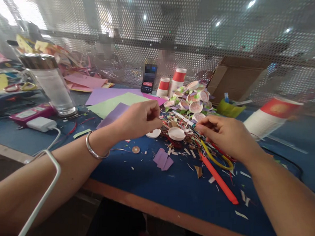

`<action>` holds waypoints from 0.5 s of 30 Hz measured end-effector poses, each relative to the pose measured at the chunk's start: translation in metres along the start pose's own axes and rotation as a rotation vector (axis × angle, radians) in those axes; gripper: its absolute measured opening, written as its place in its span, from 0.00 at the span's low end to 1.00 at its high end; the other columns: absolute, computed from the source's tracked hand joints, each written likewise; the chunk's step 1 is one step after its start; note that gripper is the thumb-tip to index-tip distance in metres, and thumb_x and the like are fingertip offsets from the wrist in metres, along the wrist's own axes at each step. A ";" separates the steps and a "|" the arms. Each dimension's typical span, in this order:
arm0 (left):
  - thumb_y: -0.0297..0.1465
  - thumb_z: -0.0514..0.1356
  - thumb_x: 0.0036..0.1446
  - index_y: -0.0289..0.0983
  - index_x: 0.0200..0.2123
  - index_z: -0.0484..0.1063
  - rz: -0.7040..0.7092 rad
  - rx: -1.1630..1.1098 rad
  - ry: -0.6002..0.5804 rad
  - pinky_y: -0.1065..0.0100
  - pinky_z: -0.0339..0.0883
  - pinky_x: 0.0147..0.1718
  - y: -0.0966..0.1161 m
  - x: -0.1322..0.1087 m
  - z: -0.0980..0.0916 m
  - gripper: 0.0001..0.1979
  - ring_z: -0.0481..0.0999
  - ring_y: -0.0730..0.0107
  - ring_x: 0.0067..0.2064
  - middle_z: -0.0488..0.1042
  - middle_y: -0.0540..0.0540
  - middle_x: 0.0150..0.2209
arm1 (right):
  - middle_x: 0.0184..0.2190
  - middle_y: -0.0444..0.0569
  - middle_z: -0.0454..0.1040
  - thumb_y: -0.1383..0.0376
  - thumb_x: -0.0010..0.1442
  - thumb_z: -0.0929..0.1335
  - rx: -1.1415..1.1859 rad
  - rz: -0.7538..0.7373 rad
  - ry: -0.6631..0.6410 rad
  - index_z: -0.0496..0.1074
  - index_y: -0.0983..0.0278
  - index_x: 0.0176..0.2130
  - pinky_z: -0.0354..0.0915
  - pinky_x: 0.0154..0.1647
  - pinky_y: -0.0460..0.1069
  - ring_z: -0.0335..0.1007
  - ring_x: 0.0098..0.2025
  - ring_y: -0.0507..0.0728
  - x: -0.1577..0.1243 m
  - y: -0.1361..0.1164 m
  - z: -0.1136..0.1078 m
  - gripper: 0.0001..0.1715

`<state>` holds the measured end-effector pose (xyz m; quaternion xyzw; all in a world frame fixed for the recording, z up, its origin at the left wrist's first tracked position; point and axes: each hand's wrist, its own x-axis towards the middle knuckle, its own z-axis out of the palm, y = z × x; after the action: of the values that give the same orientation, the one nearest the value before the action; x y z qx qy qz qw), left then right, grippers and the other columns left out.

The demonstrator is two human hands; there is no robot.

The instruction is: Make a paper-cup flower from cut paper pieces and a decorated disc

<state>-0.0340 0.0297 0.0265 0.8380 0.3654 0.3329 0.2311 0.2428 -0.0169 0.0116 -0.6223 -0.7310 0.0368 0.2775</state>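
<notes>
Over the white paper disc [153,133] hangs my left hand [142,118], its fingers curled in toward the thumb; whatever is between them is hidden. My right hand [222,133] is closed in a pinch beside a white pen [183,118], and I cannot make out what it holds. Another shallow white paper cup base [176,134] lies between the hands on a heap of paper scraps [169,144]. Small purple paper pieces [163,159] rest nearer the table's front. Below my right hand are a yellow loop handle [216,158] and an orange-red marker [219,178].
Behind the scraps sits a pile of decorated cup bases [195,102], with stacked paper cups [178,80] and a phone [148,78]. Another cup stack [272,117] leans at right. Coloured sheets [112,102], a glass bottle [52,85] and a charger [41,123] are left.
</notes>
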 end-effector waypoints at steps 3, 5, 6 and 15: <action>0.24 0.60 0.49 0.40 0.27 0.62 -0.025 -0.048 -0.021 0.70 0.50 0.22 0.001 0.000 -0.001 0.08 0.65 0.77 0.22 0.67 0.55 0.20 | 0.24 0.47 0.78 0.53 0.61 0.68 0.030 0.063 0.028 0.77 0.61 0.35 0.64 0.29 0.50 0.73 0.23 0.55 0.002 0.005 -0.002 0.15; 0.24 0.60 0.49 0.40 0.27 0.61 -0.028 -0.070 -0.017 0.71 0.50 0.21 0.002 0.000 -0.002 0.09 0.64 0.78 0.21 0.66 0.56 0.19 | 0.25 0.47 0.79 0.53 0.61 0.68 0.052 0.112 0.066 0.77 0.62 0.37 0.65 0.28 0.51 0.73 0.22 0.55 0.004 0.010 -0.004 0.15; 0.24 0.60 0.49 0.40 0.27 0.61 -0.030 -0.082 -0.013 0.71 0.51 0.21 0.002 0.000 -0.002 0.08 0.64 0.78 0.21 0.66 0.56 0.19 | 0.26 0.48 0.79 0.53 0.61 0.68 0.062 0.137 0.089 0.76 0.62 0.37 0.66 0.28 0.51 0.73 0.22 0.55 0.005 0.013 -0.005 0.16; 0.24 0.58 0.51 0.39 0.32 0.64 -0.038 -0.216 0.031 0.72 0.63 0.23 -0.004 0.001 0.000 0.06 0.74 0.76 0.25 0.74 0.52 0.24 | 0.30 0.51 0.79 0.60 0.61 0.67 0.150 0.281 0.299 0.76 0.65 0.40 0.65 0.23 0.48 0.70 0.21 0.50 0.009 0.024 -0.017 0.12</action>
<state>-0.0350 0.0334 0.0239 0.7958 0.3469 0.3788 0.3207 0.2717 -0.0085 0.0198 -0.6942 -0.5830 0.0368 0.4204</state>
